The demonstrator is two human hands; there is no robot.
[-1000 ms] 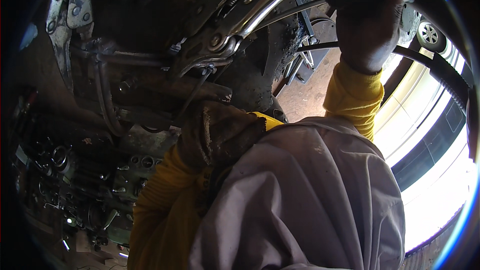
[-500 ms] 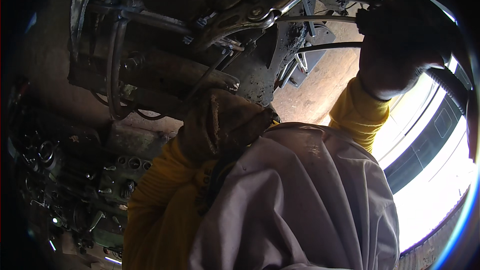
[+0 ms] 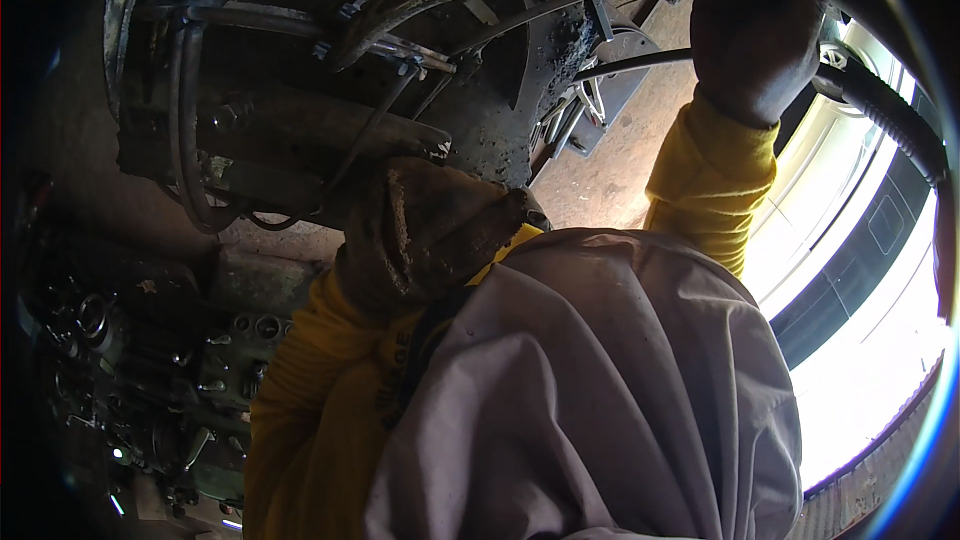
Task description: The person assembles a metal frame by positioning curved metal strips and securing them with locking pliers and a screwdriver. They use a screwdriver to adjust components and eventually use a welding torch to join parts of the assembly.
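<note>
Above the rough, matt, leather-looking glove (image 3: 430, 230), the locking pliers (image 3: 436, 5) are of glossy metal; below it, the apron (image 3: 600, 370) is matt cloth.

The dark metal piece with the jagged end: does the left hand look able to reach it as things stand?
Probably yes: the gloved left hand is right beside the dark metal piece, near its jagged end, and nothing visible blocks the way. Whether they already touch, I cannot tell.

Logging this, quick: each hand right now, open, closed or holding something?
Left hand: gloved, dim; its grip cannot be told.
Right hand: partly in deep shadow; its grip cannot be told.
</note>
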